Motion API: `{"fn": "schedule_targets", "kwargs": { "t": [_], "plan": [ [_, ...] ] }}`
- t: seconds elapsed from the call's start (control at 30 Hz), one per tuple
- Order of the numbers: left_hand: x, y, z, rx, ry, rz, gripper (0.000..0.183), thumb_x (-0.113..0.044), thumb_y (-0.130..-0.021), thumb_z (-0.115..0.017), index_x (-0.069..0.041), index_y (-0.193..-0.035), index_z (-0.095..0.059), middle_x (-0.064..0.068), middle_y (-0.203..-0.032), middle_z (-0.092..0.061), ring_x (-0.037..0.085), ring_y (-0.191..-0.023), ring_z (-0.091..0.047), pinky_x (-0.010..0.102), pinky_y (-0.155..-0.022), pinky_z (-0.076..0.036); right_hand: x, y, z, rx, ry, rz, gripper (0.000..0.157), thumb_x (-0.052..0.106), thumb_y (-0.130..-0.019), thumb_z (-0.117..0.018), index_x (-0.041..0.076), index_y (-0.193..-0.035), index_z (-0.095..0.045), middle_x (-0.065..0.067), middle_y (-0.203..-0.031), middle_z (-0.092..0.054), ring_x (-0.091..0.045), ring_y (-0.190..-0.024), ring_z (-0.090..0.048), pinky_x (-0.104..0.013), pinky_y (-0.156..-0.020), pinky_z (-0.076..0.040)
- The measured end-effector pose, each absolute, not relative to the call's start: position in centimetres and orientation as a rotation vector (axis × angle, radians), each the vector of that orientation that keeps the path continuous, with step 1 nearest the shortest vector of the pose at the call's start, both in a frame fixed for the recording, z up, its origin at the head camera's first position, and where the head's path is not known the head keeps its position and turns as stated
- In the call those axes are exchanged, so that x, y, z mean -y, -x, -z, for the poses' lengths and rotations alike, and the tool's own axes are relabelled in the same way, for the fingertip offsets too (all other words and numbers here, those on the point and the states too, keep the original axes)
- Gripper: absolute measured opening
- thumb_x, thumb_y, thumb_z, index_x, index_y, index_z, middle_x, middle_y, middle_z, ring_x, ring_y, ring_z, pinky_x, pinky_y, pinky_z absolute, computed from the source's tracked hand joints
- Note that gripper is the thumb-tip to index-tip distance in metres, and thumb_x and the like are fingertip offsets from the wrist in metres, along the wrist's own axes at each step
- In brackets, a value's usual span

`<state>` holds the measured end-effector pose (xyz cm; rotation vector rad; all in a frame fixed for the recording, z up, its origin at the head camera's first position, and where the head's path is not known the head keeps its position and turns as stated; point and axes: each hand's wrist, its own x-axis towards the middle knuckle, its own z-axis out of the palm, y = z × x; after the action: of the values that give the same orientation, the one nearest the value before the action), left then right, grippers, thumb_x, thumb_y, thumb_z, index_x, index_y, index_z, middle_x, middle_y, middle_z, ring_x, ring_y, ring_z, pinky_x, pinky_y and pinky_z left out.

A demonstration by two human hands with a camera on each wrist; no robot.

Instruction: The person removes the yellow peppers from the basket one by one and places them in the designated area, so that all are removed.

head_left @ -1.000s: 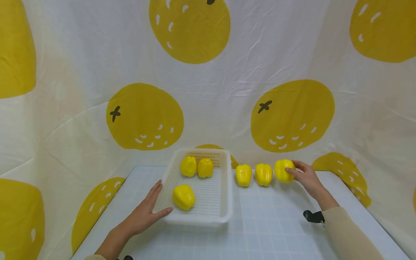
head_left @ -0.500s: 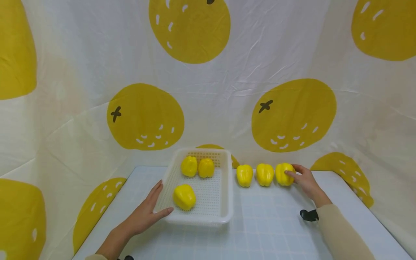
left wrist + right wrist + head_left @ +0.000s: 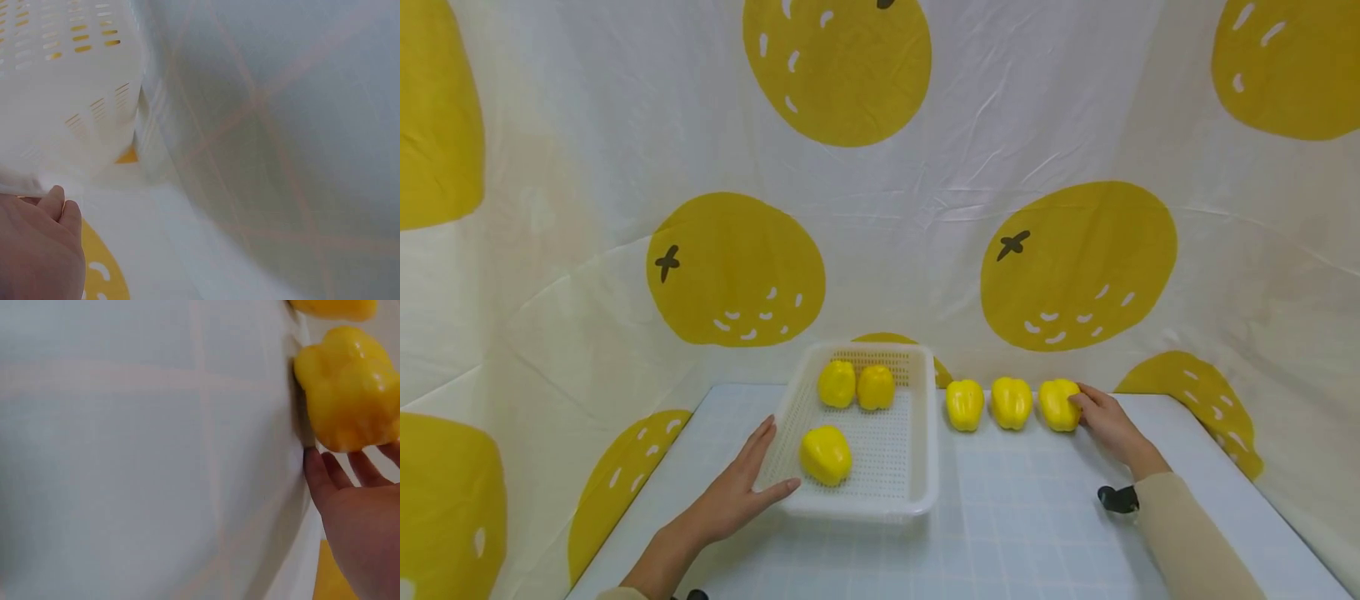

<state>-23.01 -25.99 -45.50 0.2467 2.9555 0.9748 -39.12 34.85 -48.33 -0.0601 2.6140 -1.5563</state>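
Note:
My right hand (image 3: pixel 1111 423) touches the right side of a yellow bell pepper (image 3: pixel 1057 406) standing on the table, the last in a row. In the right wrist view the fingers (image 3: pixel 317 475) reach out straight against that bell pepper (image 3: pixel 350 394). To its left stand two more, a middle bell pepper (image 3: pixel 1011 404) and a left bell pepper (image 3: pixel 964 406). My left hand (image 3: pixel 730 496) rests with straight fingers along the left rim of a white plastic basket (image 3: pixel 922 467). Inside the basket lie three bell peppers, the front one (image 3: pixel 825 456) on its side.
A pale blue checked cloth covers the table (image 3: pixel 1000 517). Behind it hangs a white curtain (image 3: pixel 895 233) printed with big yellow fruit. The basket stands left of the row, close to the leftmost pepper. A black wrist camera mount (image 3: pixel 1117 499) sticks out below the right sleeve.
The right hand has lowered its bell pepper onto the table at the row's right end, and its fingers have loosened and slid to the right. The left hand stays at the basket.

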Motion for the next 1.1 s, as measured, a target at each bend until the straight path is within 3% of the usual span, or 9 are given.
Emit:
{"fn": "schedule_targets", "kwargs": {
  "t": [0.17,0.53,0.9,1.1],
  "plan": [
    [26.1,23.1,45.7,-2.953,-0.256,-0.977,0.109,-0.071,-0.09,-0.061,-0.014,-0.166,-0.008,0.006,-0.173,0.0,0.039,-0.156,-0.014,0.069,-0.118,-0.019,-34.9,38.9,48.4,-2.588,-0.005,1.584,0.064,0.032,-0.111,-0.025,-0.007,-0.16,-0.01,-0.033,-0.164,-0.015,-0.045,-0.141,-0.033,-0.057,-0.116,-0.037],
    [26.0,23.0,45.7,-2.942,-0.246,-0.992,0.108,-0.071,-0.09,-0.061,-0.015,-0.166,-0.008,0.005,-0.173,0.0,0.038,-0.156,-0.014,0.069,-0.118,-0.018,-34.3,38.7,48.3,-2.606,-0.004,1.544,0.068,0.034,-0.111,-0.029,-0.012,-0.158,-0.011,-0.036,-0.161,-0.018,-0.046,-0.137,-0.038,-0.054,-0.114,-0.04],
    [26.2,23.0,45.7,-2.966,-0.265,-0.953,0.108,-0.069,-0.091,-0.062,-0.013,-0.166,-0.008,0.006,-0.173,0.0,0.039,-0.156,-0.015,0.068,-0.118,-0.02,-34.5,36.4,45.6,-2.752,0.051,1.348,0.07,0.037,-0.111,-0.037,-0.009,-0.158,-0.013,-0.038,-0.16,-0.018,-0.057,-0.14,-0.03,-0.066,-0.112,-0.035],
    [26.2,23.2,45.8,-2.963,-0.265,-0.967,0.106,-0.066,-0.092,-0.063,-0.014,-0.166,-0.008,0.006,-0.173,0.0,0.039,-0.156,-0.015,0.069,-0.118,-0.02,-33.3,35.6,43.8,-2.78,0.052,1.298,0.068,0.035,-0.11,-0.042,-0.004,-0.16,-0.015,-0.036,-0.161,-0.017,-0.057,-0.143,-0.027,-0.071,-0.111,-0.033]
  ]
}}
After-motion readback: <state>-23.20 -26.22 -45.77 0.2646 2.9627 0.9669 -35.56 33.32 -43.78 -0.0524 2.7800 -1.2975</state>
